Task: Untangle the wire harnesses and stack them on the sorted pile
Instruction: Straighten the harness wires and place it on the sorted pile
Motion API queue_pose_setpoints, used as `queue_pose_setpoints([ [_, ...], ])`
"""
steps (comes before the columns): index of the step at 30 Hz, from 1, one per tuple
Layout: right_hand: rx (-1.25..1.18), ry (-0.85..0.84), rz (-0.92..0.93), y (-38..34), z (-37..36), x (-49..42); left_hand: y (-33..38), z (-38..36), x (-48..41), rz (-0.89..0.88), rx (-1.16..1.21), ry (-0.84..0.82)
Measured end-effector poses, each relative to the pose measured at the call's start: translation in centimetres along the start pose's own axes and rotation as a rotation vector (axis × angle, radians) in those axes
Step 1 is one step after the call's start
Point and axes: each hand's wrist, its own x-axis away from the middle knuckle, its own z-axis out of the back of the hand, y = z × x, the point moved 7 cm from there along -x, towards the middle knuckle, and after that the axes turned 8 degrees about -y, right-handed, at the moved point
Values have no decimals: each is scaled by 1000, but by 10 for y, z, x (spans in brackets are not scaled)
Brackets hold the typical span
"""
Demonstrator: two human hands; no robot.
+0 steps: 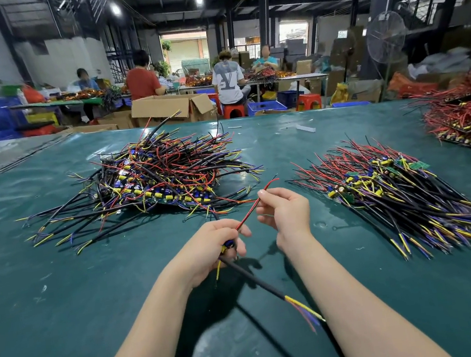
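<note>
- Over the near middle of the green table (pixel 67 317): one harness (pixel 255 279) is held clear of both heaps, probably so its leads catch on nothing.
- Left hand (pixel 216 246): fingers curled round the harness at its blue-and-yellow component end. The black cable trails toward the viewer, its yellow, red and purple tips splayed.
- Right hand (pixel 286 213): thumb and fingertips pinch the red lead (pixel 248 210) short of its free end. The lead is taut between the hands, which reads as straightening.
- Tangled pile (pixel 157 176): ahead left, wires pointing every way. This is the likely source.
- Sorted pile (pixel 392 188): to the right, harnesses lying parallel, components far, cable tips near. The held harness looks to need the same alignment.
</note>
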Motion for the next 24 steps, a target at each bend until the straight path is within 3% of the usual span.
queue_pose_setpoints([
  [9, -264, 166, -154, 10, 13, -1, 3, 4, 4, -75, -229, -8],
  [15, -449, 252, -238, 14, 20, -2, 10, -16, 8, -108, -231, -122],
  [18, -430, 248, -282, 18, 22, -1, 6, -21, 9, -86, -200, -159],
  [24, -341, 232, -237, 11, 32, -8, -6, 8, 10, 12, 8, 66],
])
